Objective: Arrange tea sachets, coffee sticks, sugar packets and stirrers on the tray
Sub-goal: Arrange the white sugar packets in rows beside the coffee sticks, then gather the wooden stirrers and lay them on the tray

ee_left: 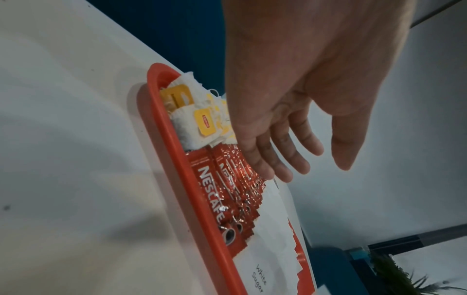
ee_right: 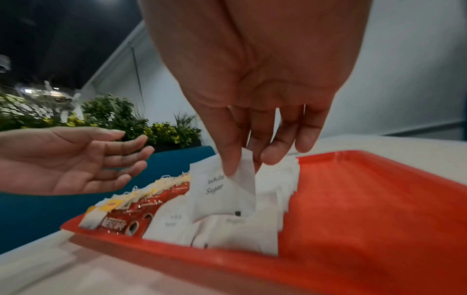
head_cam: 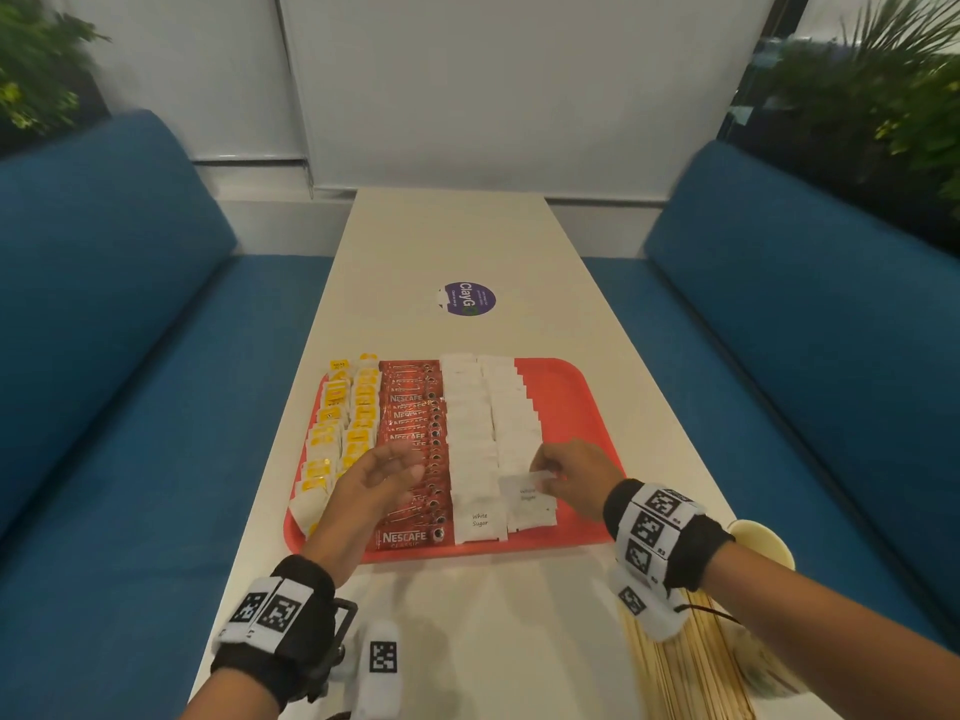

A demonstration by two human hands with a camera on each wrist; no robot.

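Observation:
A red tray (head_cam: pixel 576 402) (ee_right: pixel 353 209) (ee_left: pixel 161 123) on the white table holds rows of yellow-tagged tea sachets (head_cam: pixel 343 423) (ee_left: pixel 192 123), red coffee sticks (head_cam: pixel 410 407) (ee_left: pixel 215 187) and white sugar packets (head_cam: pixel 472 433) (ee_right: pixel 227 233). My right hand (head_cam: pixel 566 472) (ee_right: pixel 242 165) pinches one white sugar packet (head_cam: pixel 524 488) (ee_right: pixel 220 193) by its top edge, just above the near end of the right sugar row. My left hand (head_cam: pixel 384 472) (ee_left: pixel 298 159) hovers with fingers relaxed and empty over the coffee sticks. Wooden stirrers (head_cam: pixel 685 662) lie on the table near my right forearm.
A pale cup (head_cam: pixel 763 537) stands at the table's right edge behind my right wrist. A purple round sticker (head_cam: pixel 467 298) lies beyond the tray. Blue sofas (head_cam: pixel 130 356) flank the table on both sides. The tray's right part is bare.

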